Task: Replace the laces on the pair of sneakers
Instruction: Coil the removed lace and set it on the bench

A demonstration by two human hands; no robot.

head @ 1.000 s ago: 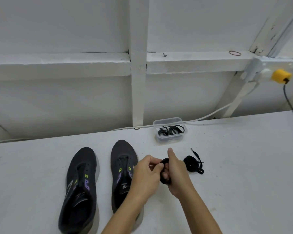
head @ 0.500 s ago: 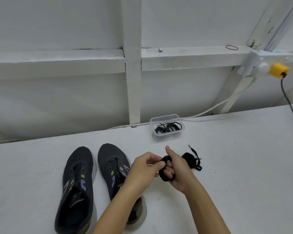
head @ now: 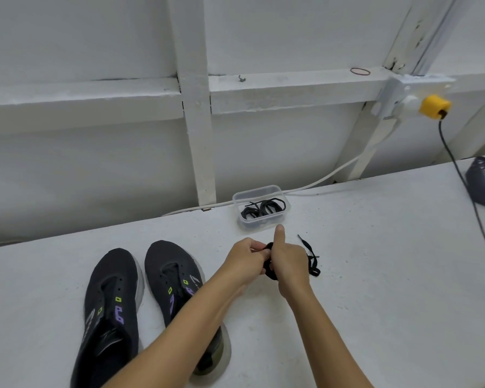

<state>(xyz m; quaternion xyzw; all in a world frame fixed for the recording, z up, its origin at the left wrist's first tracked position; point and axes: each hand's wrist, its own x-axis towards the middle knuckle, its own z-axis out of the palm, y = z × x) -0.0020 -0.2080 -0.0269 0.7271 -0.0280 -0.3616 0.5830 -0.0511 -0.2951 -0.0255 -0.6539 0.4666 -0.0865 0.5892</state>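
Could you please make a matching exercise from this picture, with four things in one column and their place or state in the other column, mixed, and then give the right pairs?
Things:
1. sneakers
2. clear plastic box
3. bundled black lace
4. yellow plug

Places or states:
A. on the wall, at the right
B. side by side on the table, eyelets empty
C. gripped between the left hand and the right hand
D. by the wall on the table, with black laces inside

Pairs: 1-B, 2-D, 3-C, 4-A
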